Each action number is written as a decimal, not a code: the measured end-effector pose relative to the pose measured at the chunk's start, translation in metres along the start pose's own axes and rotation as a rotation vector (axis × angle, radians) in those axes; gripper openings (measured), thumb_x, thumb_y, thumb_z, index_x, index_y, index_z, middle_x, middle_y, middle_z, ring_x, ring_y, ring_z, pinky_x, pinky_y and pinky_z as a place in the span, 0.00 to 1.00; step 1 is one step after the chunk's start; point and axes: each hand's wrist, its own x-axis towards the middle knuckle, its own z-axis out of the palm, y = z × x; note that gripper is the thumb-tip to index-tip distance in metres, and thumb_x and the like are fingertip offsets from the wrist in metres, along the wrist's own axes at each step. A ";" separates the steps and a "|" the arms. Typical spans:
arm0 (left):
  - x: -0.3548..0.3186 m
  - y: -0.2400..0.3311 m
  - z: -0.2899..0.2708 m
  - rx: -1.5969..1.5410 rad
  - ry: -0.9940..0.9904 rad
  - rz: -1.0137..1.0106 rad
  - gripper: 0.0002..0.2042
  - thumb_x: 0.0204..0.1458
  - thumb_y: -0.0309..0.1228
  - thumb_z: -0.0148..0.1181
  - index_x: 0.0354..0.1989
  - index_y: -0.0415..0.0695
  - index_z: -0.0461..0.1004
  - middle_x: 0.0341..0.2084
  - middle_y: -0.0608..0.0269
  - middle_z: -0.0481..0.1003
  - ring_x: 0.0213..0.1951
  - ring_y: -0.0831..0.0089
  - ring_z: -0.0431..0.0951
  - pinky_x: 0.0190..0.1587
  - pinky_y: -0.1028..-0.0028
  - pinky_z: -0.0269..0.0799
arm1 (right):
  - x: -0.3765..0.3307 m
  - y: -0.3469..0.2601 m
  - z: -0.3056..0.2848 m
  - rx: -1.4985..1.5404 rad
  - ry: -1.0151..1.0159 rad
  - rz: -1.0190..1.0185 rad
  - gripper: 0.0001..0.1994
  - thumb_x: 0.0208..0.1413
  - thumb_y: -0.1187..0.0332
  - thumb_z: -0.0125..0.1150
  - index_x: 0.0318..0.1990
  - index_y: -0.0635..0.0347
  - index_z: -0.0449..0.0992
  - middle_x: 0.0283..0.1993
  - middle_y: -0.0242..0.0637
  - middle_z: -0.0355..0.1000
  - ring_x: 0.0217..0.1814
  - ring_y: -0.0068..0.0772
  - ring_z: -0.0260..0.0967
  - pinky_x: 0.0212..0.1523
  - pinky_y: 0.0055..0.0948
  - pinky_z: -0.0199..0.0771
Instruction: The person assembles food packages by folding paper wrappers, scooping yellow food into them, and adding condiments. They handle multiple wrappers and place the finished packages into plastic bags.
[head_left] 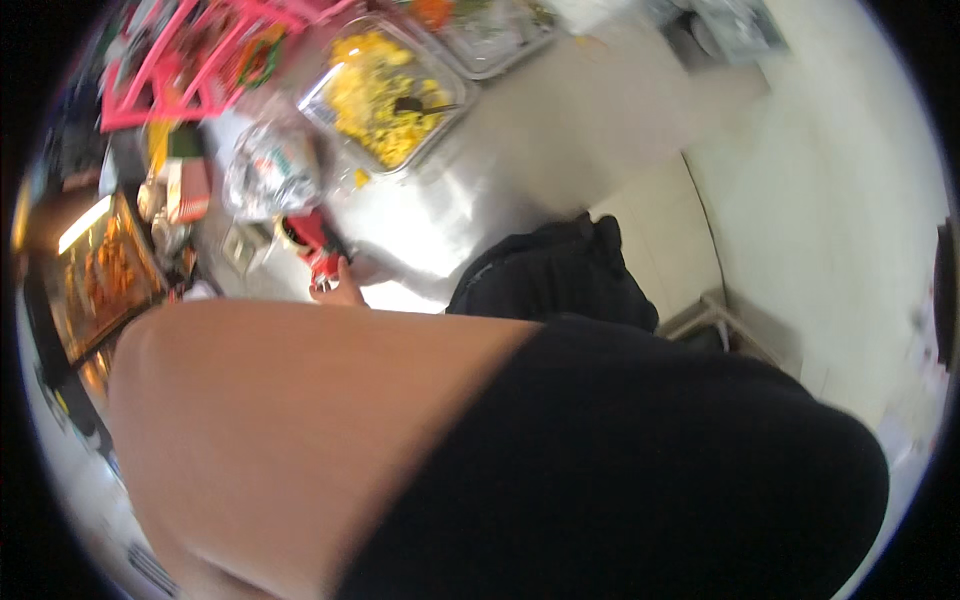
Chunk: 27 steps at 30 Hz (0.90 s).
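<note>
A bare raised arm point(290, 400) with a black sleeve point(640, 460) fills the lower half, close to the camera. It appears to be my right arm, and its hand is out of the picture. Just past it shows part of what seems to be my left hand point(345, 290), its wrist hidden behind the arm. The fingers are closed on the near end of a red tape dispenser point(322, 262) with a pale roll, on the metal table point(410, 225). Beyond that lies a clear plastic bag of wrapped items point(272, 172).
A metal tray of yellow chopped food point(385, 90) with a dark utensil stands farther back, beside another tray point(495, 45). Pink baskets point(190, 70) are at the back left, a lit food cabinet point(105, 270) at far left. Black cloth point(560, 270) hangs at the table's right edge, near a stool point(720, 320).
</note>
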 end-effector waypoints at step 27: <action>0.028 0.248 0.115 0.246 -0.292 0.944 0.21 0.40 0.27 0.63 0.47 0.43 0.71 0.49 0.52 0.68 0.53 0.56 0.67 0.54 0.58 0.60 | -0.243 0.249 -0.221 -1.058 -0.015 0.710 0.27 0.45 0.69 0.67 0.56 0.56 0.70 0.55 0.43 0.64 0.60 0.46 0.60 0.57 0.45 0.60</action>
